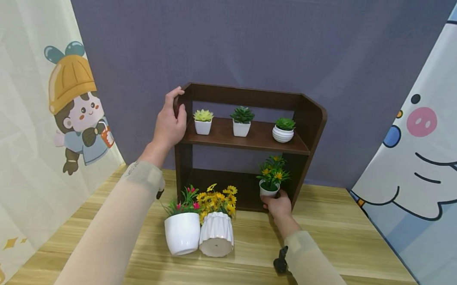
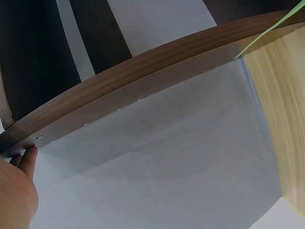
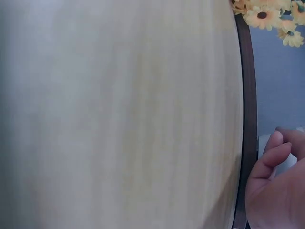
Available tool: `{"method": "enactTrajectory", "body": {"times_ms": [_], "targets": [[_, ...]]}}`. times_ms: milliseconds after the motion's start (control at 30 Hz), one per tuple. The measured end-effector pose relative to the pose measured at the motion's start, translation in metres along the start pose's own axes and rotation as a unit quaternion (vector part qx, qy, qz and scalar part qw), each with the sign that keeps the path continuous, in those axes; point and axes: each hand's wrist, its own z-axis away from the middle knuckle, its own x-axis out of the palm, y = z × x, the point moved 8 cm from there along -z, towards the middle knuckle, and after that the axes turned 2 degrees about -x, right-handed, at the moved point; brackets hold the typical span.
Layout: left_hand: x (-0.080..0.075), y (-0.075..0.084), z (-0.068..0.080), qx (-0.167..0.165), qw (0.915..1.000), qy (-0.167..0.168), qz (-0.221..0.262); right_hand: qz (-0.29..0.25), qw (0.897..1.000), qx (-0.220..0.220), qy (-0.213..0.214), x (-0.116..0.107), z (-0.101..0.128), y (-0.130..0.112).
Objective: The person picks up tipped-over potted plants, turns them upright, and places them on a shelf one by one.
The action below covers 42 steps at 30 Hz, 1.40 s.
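Note:
A dark brown two-tier shelf (image 1: 248, 143) stands on the wooden table. My left hand (image 1: 171, 124) grips the upper edge of its left side panel; in the left wrist view, fingertips press against that panel (image 2: 109, 102). Low at the right, my right hand (image 1: 280, 205) pinches the white pot of a yellow-flowered potted plant (image 1: 271, 181) inside the bottom tier. In the right wrist view the curled fingers of the right hand (image 3: 276, 181) are at the shelf's front edge (image 3: 249, 105), partly hiding the pot.
On the upper tier stand a pale green succulent (image 1: 203, 122), a dark green succulent (image 1: 241, 121) and a round-potted succulent (image 1: 284, 130). Before the shelf, a white pot with pink flowers (image 1: 182, 233) leans beside a tipped fluted pot of yellow flowers (image 1: 217, 232). A grey curtain (image 1: 218, 38) hangs behind.

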Motion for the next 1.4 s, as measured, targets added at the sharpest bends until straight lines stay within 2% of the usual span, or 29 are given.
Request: {"method": "enactTrajectory", "body": {"times_ms": [367,567,900,1167,1400], "targets": [[-0.001,0.004,0.001,0.007,0.9999,-0.001,-0.013,-0.031,0.999,0.007,-0.034,-0.004,0.019,0.001],[-0.002,0.006,0.0,0.008,0.9999,-0.001,-0.014,-0.011,0.997,0.022,-0.073,-0.014,0.036,0.001],[-0.001,0.001,0.001,0.001,0.9999,-0.002,-0.014,0.01,0.995,0.026,-0.1,-0.032,0.066,0.004],[-0.002,0.002,0.002,0.006,0.9999,0.003,-0.015,0.034,0.985,0.003,-0.168,-0.029,0.09,0.002],[-0.001,0.002,0.002,0.006,0.9999,0.001,-0.014,0.027,0.975,-0.007,-0.22,-0.02,0.106,0.005]]}}
